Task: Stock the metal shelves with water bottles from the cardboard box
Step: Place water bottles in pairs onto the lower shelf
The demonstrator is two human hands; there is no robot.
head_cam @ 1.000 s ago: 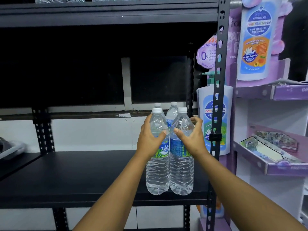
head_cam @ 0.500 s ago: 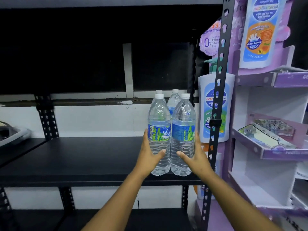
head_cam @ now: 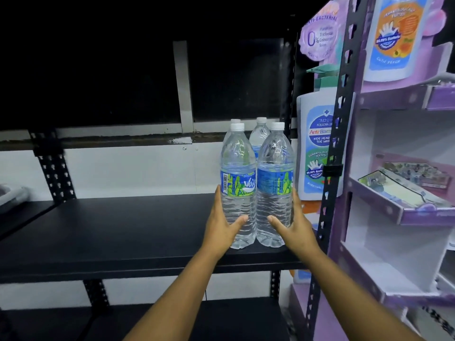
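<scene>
— Hands, state? Left hand point(head_cam: 221, 227) cupped the left front bottle point(head_cam: 238, 185); right hand point(head_cam: 293, 225) cupped the right front bottle point(head_cam: 275, 185).
— Location? Upright on the black shelf point(head_cam: 123, 232), right end; two more bottles point(head_cam: 259, 136) stood behind.

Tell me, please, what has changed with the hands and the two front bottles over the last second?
Both hands slid down from the bottles' shoulders to their lower bodies: the left hand now cups the left front bottle, the right hand the right front bottle. Both bottles now stand on the black shelf. The two rear bottles stayed put.
</scene>
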